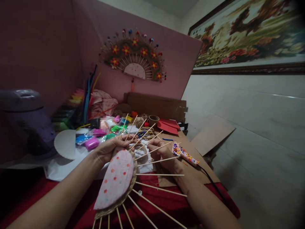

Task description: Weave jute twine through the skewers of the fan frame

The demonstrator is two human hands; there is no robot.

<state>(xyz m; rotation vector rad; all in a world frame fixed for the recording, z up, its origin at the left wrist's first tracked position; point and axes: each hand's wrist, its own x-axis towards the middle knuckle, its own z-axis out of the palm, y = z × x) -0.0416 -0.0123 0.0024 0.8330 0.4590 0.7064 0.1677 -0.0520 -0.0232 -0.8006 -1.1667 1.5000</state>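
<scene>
A half-round fan craft (116,178) is tilted in front of me, covered in pale pink cloth with red dots. Braided twine (134,181) runs along its curved edge, and thin wooden sticks (160,174) spread out from there. My left hand (111,148) grips the fan's upper end, fingers reaching behind the sticks. Among the upper right sticks, my right hand (164,156) has its fingertips pinched together; what is between them is too small to make out. A roll of clear tape or similar ring (140,152) lies behind the sticks, partly hidden.
A flower-patterned glue gun (184,154) with a black cord lies on cardboard (202,171) at right. Bagged coloured clay (91,143), a white half disc (65,144), twine balls (140,121) and red paper (168,126) sit behind. A finished fan (134,57) hangs on the pink board.
</scene>
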